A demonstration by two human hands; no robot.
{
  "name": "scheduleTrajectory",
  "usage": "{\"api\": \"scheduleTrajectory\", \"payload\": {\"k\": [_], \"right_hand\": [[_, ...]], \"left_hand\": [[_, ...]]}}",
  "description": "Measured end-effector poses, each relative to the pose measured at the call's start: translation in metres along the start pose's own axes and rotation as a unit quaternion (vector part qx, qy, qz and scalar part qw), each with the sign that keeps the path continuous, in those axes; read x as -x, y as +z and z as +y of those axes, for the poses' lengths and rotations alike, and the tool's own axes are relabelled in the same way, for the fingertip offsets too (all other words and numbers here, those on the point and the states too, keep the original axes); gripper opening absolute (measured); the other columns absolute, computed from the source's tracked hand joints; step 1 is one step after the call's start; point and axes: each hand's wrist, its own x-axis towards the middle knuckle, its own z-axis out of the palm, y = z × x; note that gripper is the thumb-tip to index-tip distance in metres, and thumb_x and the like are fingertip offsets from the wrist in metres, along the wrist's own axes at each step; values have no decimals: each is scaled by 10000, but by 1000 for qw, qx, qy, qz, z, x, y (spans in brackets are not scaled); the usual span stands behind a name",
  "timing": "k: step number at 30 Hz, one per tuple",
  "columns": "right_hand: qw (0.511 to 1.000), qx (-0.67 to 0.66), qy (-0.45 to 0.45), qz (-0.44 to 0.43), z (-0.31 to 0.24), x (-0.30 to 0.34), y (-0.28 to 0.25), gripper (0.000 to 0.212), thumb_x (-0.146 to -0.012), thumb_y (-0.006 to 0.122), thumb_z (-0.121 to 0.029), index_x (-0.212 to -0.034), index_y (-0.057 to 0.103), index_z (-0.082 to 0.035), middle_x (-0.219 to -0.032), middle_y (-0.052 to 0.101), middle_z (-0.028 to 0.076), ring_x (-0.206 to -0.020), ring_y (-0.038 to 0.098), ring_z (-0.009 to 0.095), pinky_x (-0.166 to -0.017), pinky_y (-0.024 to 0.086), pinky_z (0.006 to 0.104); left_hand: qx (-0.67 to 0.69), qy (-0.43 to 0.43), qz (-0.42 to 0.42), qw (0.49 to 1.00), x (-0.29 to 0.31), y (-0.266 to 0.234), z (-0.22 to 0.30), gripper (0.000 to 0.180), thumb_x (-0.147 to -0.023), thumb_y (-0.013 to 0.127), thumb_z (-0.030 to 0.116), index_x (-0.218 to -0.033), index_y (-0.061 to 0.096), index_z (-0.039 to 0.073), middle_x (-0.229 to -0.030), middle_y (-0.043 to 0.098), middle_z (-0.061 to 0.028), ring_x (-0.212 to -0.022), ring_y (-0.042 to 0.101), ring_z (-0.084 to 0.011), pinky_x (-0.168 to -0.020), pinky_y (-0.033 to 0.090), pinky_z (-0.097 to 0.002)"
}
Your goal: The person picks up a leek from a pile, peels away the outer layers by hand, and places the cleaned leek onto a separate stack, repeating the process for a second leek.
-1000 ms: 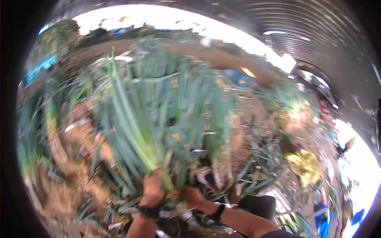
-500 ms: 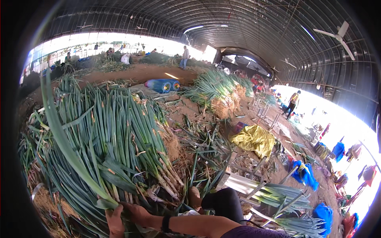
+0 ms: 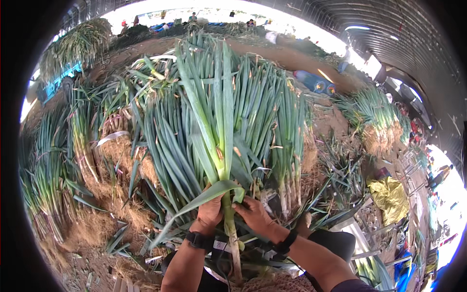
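- So it's 1 big leek (image 3: 222,170) in hand, standing nearly upright right in front of the leek pile (image 3: 265,117), tips overlapping it in view.
- Looks fresh: broad blue-green leaves fanning at the top, paler green in the middle, whitish shank at the bottom. 1 long leaf (image 3: 202,198) is bent over and droops to the left.
- Left hand (image 3: 210,211) is curled round the stalk, partly behind that drooping leaf.
- Right hand (image 3: 254,214) is up against the stalk from the other side, thumb and fingertips by the leaf's fold. Can't tell if it's actually pinching.
- Container-ish stuff: a blue cart (image 3: 63,78) way beyond the pile on its left, heaped with leafy greens (image 3: 82,41). A crumpled yellow sack (image 3: 389,198) lies right of the pile, contents not visible.
- Tied leek bundles (image 3: 51,185) lean left of the pile.
- Writing: a small pale tag (image 3: 220,245) on the pile's near side has a dark mark, too small to make out.
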Motion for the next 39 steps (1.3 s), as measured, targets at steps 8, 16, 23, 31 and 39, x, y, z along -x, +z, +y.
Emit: {"api": "scheduleTrajectory", "payload": {"k": [8, 16, 23, 31, 39], "right_hand": [[822, 431, 155, -338, 114, 128, -64, 239, -798, 517, -171, -963, 607, -22, -780, 624, 172, -711, 618, 263, -631, 471, 373], [990, 1, 108, -92, 72, 37, -32, 398, -869, 492, -373, -1097, 555, -52, -976, 598, 135, -855, 584, 252, -746, 454, 340], [975, 113, -98, -165, 18, -23, 1, 191, -842, 488, -201, -915, 528, -29, -900, 595, 127, -750, 561, 214, -642, 430, 321], [969, 98, -191, 122, -72, -37, -4, 211, -754, 674, -140, -902, 585, -20, -834, 598, 77, -598, 541, 136, -535, 443, 271], [896, 374, -225, 81, -92, -72, -22, 74, -735, 637, -118, -787, 633, -65, -707, 579, 90, -643, 585, 286, -573, 472, 340]], "left_hand": [[-14, 107, 140, 984, -8, -39, 49, 214, -883, 547, 229, -1022, 527, 69, -886, 587, -64, -678, 523, -156, -603, 449, -276], [85, 6, 79, 993, 2, 0, 32, 625, -909, 223, 562, -1076, 510, 33, -836, 586, -86, -701, 510, -191, -667, 419, -301], [95, -23, 96, 991, 0, 14, 13, 664, -888, 223, 603, -997, 538, 28, -824, 565, -85, -732, 500, -206, -702, 407, -326], [-4, 28, 67, 997, 5, 13, 11, 333, -904, 492, 369, -917, 549, 42, -770, 556, -48, -650, 505, -135, -612, 415, -258], [-73, 9, 32, 997, 8, 13, -17, 240, -875, 571, 293, -964, 543, 72, -750, 556, -3, -613, 498, -95, -556, 407, -237]]}}
